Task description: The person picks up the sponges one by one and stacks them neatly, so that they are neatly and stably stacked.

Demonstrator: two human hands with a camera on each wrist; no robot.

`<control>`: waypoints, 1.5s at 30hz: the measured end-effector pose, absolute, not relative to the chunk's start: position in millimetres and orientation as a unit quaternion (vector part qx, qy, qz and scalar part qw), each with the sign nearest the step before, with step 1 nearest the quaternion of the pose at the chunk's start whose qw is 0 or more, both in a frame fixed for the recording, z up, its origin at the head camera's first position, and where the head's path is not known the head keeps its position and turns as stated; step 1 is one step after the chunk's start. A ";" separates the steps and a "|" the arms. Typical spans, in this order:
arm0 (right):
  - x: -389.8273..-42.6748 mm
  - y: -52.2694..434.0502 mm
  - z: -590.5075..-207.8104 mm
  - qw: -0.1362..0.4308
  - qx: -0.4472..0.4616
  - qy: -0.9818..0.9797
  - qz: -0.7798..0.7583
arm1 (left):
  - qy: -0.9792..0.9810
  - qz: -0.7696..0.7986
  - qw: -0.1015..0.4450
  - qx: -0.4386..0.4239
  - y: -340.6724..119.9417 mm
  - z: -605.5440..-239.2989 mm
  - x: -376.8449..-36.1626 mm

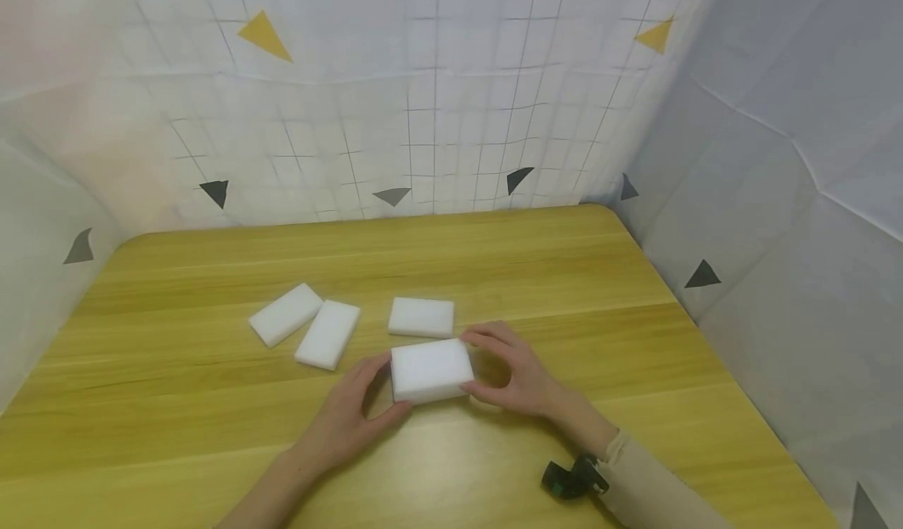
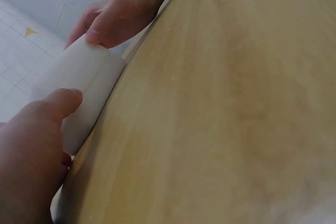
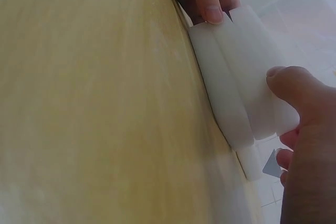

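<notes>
A stack of white sponge blocks (image 1: 430, 366) stands on the table between the two hands, its top one lying flat. My left hand (image 1: 347, 415) grips the stack's left end, thumb on the near side and fingers at the back. From the other end my right hand (image 1: 520, 376) pinches the top sponge (image 3: 257, 66), its thumb pressed to the near face in the right wrist view. The lower sponge (image 3: 220, 82) shows its long side against the tabletop there. The far side of the stack and some fingertips are hidden.
Just behind the stack lies a single white sponge (image 1: 422, 317). Two more, a tilted sponge (image 1: 285, 315) and its neighbour (image 1: 328, 335), lie close together to the left. The wooden table (image 1: 564, 278) is bordered by patterned cloth walls (image 1: 466, 90). A black strap (image 1: 574, 478) is at the right wrist.
</notes>
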State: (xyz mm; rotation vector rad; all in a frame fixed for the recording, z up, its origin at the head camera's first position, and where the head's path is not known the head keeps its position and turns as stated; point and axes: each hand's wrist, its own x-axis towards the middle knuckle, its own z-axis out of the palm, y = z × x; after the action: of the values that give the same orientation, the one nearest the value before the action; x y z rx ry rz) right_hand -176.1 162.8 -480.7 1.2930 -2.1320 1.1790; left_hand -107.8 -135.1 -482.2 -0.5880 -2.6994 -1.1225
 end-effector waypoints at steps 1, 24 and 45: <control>-176.1 162.9 -481.0 0.189 0.460 -0.759 0.420 | -0.902 -0.376 0.079 -0.196 -135.1 -482.1 -107.8; -175.1 162.3 -480.3 0.189 0.458 -0.760 0.422 | -0.880 -0.408 0.115 -0.216 -134.8 -479.8 -108.2; -174.9 164.9 -481.2 0.166 0.448 -0.770 0.424 | -0.882 -0.404 0.114 -0.214 -134.4 -479.2 -107.8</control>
State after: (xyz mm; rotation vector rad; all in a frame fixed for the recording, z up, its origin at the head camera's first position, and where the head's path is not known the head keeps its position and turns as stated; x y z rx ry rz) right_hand -174.9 164.9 -481.2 1.2747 -2.1912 1.2066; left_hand -107.8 -134.4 -479.2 -0.6277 -2.5869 -1.1833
